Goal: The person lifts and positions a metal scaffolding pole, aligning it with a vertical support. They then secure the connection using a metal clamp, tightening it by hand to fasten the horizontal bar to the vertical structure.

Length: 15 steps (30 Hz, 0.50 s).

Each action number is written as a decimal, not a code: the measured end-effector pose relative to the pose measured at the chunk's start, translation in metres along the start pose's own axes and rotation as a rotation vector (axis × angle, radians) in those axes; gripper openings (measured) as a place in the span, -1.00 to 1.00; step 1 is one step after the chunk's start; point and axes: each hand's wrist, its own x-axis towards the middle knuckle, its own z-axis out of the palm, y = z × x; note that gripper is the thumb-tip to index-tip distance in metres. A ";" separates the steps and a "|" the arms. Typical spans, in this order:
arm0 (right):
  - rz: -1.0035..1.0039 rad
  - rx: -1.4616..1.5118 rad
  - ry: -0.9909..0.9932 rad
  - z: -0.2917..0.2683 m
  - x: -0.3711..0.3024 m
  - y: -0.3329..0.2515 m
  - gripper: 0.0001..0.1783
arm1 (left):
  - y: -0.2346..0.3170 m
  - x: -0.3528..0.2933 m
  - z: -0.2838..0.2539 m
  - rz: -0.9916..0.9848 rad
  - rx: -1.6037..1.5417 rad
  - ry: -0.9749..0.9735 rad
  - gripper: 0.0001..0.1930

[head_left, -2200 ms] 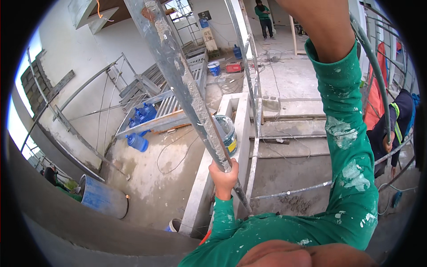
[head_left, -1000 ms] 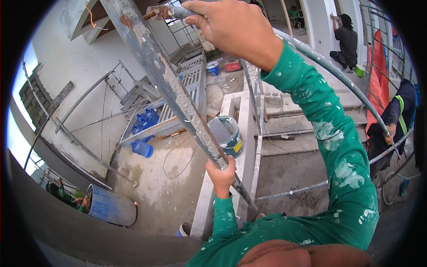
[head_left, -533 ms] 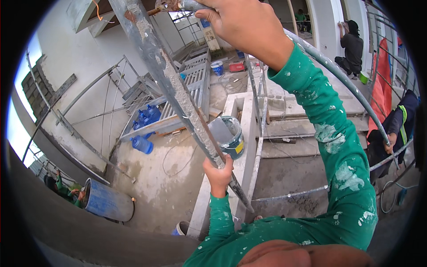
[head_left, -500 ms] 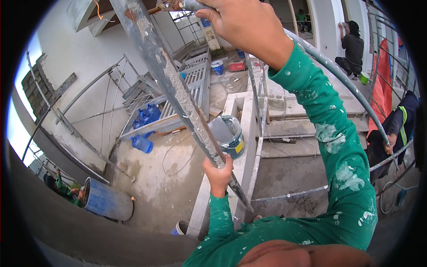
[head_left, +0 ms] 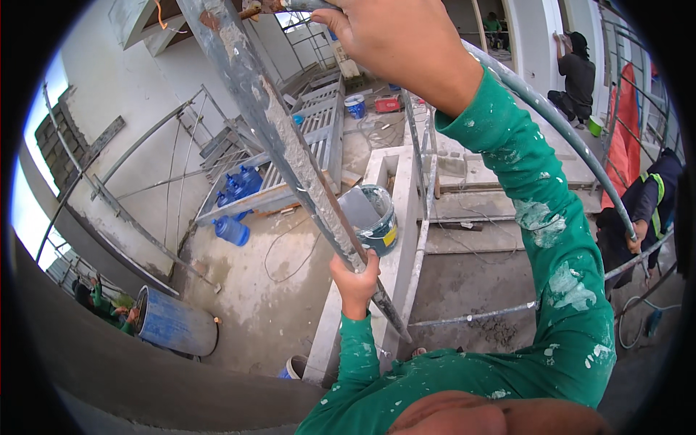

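Observation:
A thick grey scaffold pole, crusted with dried mortar, slants from the upper left down toward my body. My left hand is closed round its lower part. At the top edge my right hand is raised, its thumb against a grey metal pipe next to the pole's upper end. The fingers of that hand are partly cut off by the frame, but they appear wrapped round the pipe. Both green sleeves are spattered with white. A dark bucket with a grey sheet in it stands just beyond my left hand.
A curved scaffold tube arcs past my right arm toward a co-worker gripping a rail. Blue water jugs lie by a metal frame at left. Concrete steps rise ahead. A blue drum stands lower left, beside another person.
Almost nothing differs. The view has shifted very slightly, and both hands keep the same places on the pole and pipe.

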 end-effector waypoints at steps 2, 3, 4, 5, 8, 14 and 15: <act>-0.038 -0.020 0.081 0.011 0.002 0.001 -0.64 | -0.002 -0.001 -0.004 0.013 0.015 0.010 -0.87; -0.055 -0.062 0.131 0.020 0.008 0.007 -0.62 | -0.007 -0.002 -0.002 0.021 0.018 0.006 -0.87; -0.072 -0.108 0.181 0.028 0.015 0.012 -0.60 | -0.010 -0.002 0.001 0.031 0.021 0.000 -0.87; -0.195 -0.160 0.220 0.004 0.020 0.035 -0.57 | -0.013 -0.001 0.038 0.035 -0.074 -0.072 -0.87; -0.235 -0.082 0.251 0.054 0.031 0.033 -0.49 | -0.032 -0.004 0.016 0.041 -0.043 -0.039 -0.83; -0.346 -0.042 0.155 0.045 0.026 0.045 -0.57 | -0.055 -0.018 0.016 0.030 -0.032 -0.067 -0.83; -0.340 -0.051 0.137 0.060 0.036 0.041 -0.53 | -0.048 -0.020 0.023 0.011 -0.013 -0.054 -0.83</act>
